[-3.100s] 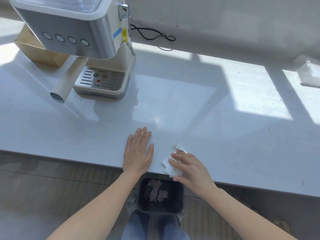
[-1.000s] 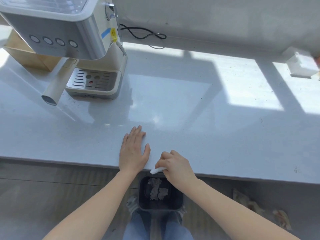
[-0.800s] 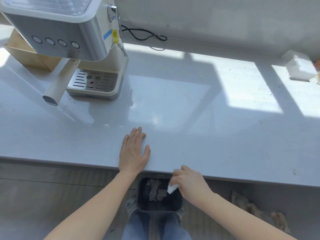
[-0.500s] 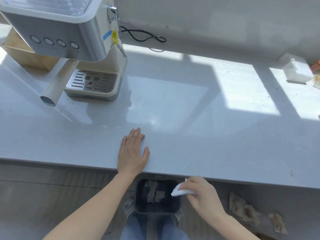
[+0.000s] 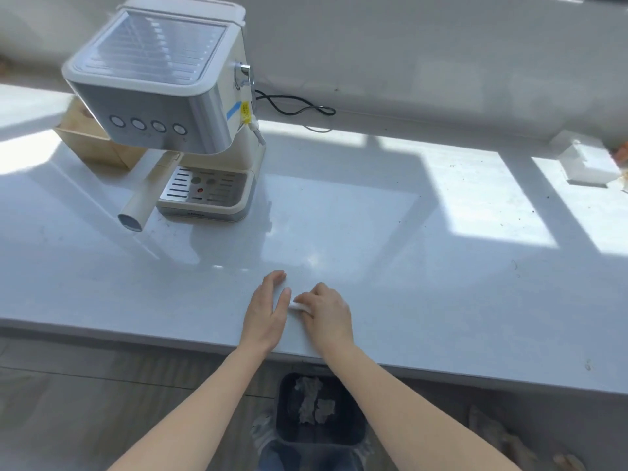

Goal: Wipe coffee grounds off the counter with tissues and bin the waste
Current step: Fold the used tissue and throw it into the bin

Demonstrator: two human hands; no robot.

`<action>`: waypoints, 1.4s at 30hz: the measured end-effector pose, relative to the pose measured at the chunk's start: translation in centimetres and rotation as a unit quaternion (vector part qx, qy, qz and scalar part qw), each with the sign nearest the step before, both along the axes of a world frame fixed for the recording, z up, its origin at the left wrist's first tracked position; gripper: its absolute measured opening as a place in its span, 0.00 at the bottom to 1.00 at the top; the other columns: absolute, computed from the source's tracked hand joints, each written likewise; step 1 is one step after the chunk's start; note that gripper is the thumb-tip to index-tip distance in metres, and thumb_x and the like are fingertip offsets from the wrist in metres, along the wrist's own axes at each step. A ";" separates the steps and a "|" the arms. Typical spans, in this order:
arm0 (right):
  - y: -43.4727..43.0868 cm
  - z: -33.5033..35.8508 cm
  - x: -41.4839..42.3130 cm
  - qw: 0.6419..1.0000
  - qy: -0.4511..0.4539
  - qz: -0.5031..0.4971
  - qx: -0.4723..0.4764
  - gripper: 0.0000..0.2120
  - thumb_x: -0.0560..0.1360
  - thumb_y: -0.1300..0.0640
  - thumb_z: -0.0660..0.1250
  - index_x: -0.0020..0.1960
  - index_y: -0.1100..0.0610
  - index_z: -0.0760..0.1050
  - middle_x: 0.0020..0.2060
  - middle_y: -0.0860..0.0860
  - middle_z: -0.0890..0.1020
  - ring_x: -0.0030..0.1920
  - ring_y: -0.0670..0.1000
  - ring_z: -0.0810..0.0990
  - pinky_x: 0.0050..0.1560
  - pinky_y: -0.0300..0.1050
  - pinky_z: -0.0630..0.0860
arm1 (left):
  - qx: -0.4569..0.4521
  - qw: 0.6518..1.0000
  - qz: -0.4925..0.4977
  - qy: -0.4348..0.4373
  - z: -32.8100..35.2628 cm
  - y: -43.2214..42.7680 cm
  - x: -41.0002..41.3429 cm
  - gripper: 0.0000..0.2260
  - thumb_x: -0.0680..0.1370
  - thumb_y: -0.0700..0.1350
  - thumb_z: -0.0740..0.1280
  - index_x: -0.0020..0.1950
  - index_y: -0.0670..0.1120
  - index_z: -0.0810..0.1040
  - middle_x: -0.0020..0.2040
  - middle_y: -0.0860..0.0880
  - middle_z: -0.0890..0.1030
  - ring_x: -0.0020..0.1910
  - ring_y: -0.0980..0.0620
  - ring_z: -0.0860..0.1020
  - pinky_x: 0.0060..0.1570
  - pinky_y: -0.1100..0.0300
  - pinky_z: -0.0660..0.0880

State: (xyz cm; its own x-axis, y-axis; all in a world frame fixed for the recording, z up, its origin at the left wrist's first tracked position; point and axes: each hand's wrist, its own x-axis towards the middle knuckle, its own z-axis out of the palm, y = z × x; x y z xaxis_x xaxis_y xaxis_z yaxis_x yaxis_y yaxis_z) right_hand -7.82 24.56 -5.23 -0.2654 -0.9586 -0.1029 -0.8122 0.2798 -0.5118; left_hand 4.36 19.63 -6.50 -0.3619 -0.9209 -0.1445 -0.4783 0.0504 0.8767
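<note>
My right hand rests on the white counter near its front edge, closed on a folded white tissue whose end pokes out toward the left. My left hand lies flat on the counter just left of it, fingers together, thumb almost touching the tissue. A dark bin stands on the floor below the counter edge, between my forearms, with crumpled grey tissues inside. A few dark specks of coffee grounds dot the sunlit counter at the right.
A white and silver coffee machine stands at the back left with its handle jutting forward and a black cord behind. A wooden box sits left of it. A white tissue box stands far right.
My right hand, which held the tissue over the bin below the counter edge, has come back up onto the counter beside my left hand, tissue still in it. The view has tilted up.
</note>
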 end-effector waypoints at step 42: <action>7.8 8.0 -5.7 0.843 -0.474 0.187 0.173 0.09 0.68 0.57 0.74 0.46 0.55 0.76 0.42 0.49 0.82 0.42 0.47 0.80 0.40 0.38 0.76 | 0.367 0.915 -0.091 0.142 7.4 11.1 2.2 0.11 0.77 0.54 0.66 0.47 0.47 0.80 0.32 0.53 0.72 0.30 0.57 0.68 0.35 0.68 0.69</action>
State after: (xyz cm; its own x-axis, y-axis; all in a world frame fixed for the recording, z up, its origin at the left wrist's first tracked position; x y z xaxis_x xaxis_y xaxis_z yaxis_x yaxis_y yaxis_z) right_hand -13.49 32.38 2.76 0.4070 -0.8263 -0.3894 -0.1479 0.3610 -0.9208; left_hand 6.56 30.68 0.90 -0.6185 -0.5340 -0.5765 -0.2676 -0.5467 0.7935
